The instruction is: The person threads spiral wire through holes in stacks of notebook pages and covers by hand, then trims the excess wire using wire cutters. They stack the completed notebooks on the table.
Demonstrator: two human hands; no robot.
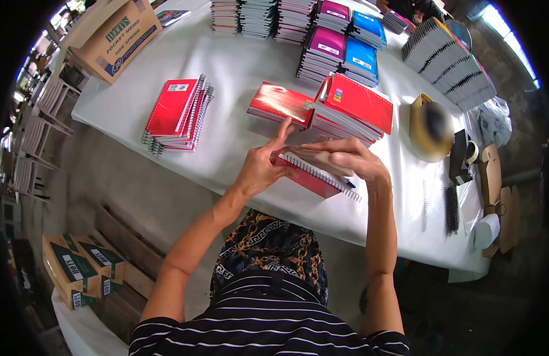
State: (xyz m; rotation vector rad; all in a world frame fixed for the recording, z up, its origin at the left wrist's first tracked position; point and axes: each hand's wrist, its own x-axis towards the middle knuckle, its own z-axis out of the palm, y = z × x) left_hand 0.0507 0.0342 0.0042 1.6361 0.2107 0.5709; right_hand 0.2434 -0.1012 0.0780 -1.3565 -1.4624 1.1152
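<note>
Best to steady the red spiral notebook (309, 180) at centre frame with the left hand (261, 165), spread from index to thumb at its left end, and guide the half-curled right hand (353, 159) lightly along the wire coil (323, 175), with either hold too hidden to tell.

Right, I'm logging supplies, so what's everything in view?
Handled notebook: one, red, near edge
Pen-like item: one, bluish, near edge
Notebook stacks: at least three, red, left and centre
Glossy stacks: two purple, two blue, far side
Other stacks: several, mixed, far side
Blurred item: one, yellow, right
Coils: at least two, silver and black, right
Slim box: one, black, right
Plastic: amount unclear, clear, far right
Large carton: one, brown, far left
Small cartons: at least two, brown, lower left
Chairs: several, pale, left
Table: one, white, centre
Co-worker: one, dark clothing, top right
Left hand: one, bare, centre
Right hand: one, bare, centre
</note>
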